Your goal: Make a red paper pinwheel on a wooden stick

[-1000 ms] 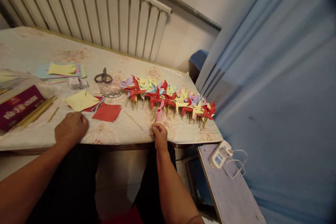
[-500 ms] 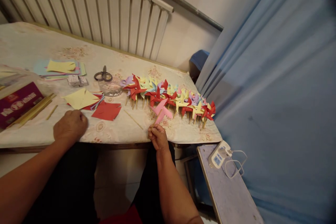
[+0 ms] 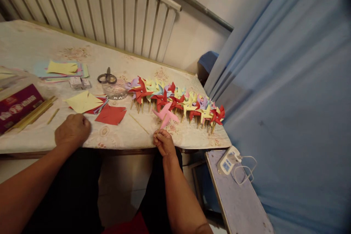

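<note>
Between the thumb and fingers of my right hand (image 3: 163, 142) is the stick of a pink paper pinwheel (image 3: 166, 114), held up over the table's front edge. Behind it stand several finished pinwheels (image 3: 177, 100) in red, yellow, blue and purple. My left hand (image 3: 72, 129) rests on the tablecloth with its fingers curled in; whether anything is inside is hidden. Just beyond it lie yellow cut paper (image 3: 83, 101) and red cut paper (image 3: 111, 114). A thin loose stick (image 3: 139, 123) lies between my two hands.
Scissors (image 3: 107, 76) and a clear dish (image 3: 117, 92) with small shiny pieces sit mid-table. To the left are a purple box (image 3: 19, 106), a bundle of sticks (image 3: 35, 114), small boxes (image 3: 79, 83) and stacked paper (image 3: 61, 68). A power strip (image 3: 229, 160) rests on a bench (image 3: 241, 204) at right.
The pink pinwheel has shifted and turned slightly to the left in my right hand. My left hand stays in about the same place.
</note>
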{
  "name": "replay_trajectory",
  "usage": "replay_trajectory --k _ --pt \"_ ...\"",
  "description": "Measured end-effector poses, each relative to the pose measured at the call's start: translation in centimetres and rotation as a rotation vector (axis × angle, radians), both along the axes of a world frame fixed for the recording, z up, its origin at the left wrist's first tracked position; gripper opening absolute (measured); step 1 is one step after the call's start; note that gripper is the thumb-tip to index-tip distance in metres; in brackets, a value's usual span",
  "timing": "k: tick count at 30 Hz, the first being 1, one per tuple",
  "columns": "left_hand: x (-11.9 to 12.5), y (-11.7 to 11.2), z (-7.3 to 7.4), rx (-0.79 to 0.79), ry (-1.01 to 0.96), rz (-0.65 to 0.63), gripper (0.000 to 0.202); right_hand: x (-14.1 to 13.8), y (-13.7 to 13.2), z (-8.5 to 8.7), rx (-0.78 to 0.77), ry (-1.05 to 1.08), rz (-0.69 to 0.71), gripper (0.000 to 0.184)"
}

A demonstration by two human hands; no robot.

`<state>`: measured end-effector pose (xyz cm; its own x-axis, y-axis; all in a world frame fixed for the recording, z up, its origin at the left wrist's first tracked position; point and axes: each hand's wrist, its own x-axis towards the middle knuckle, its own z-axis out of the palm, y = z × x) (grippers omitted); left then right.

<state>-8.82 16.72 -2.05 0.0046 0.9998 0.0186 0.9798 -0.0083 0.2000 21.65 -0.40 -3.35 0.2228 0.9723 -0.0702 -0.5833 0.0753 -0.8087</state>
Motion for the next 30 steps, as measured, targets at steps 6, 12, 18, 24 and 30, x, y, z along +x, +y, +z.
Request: replay_trajectory --k 6,12,18,24,30 --pt "-0.06 -0.04 -0.15 0.001 -0.013 0.008 0.051 -0.01 -0.05 0.04 0.001 0.005 0.006 0.020" --pt "-0.11 -0.04 -0.12 -0.002 -0.011 0.005 0.051 -0.10 0.02 -0.09 -0.008 0.001 -0.007 0.020" --pt "0.04 -0.32 0.31 -0.002 -0.039 0.004 0.051 -0.23 0.10 -0.18 -0.035 -0.038 -0.031 0.022" --pt "0.07 -0.35 0.41 -0.015 -0.015 -0.002 0.051 -0.20 0.25 -0.38 -0.038 -0.028 -0.038 0.022" --pt "-0.09 -0.20 0.08 -0.005 -0.019 -0.004 0.052 -0.26 0.26 -0.34 -0.036 -0.015 -0.051 0.024"
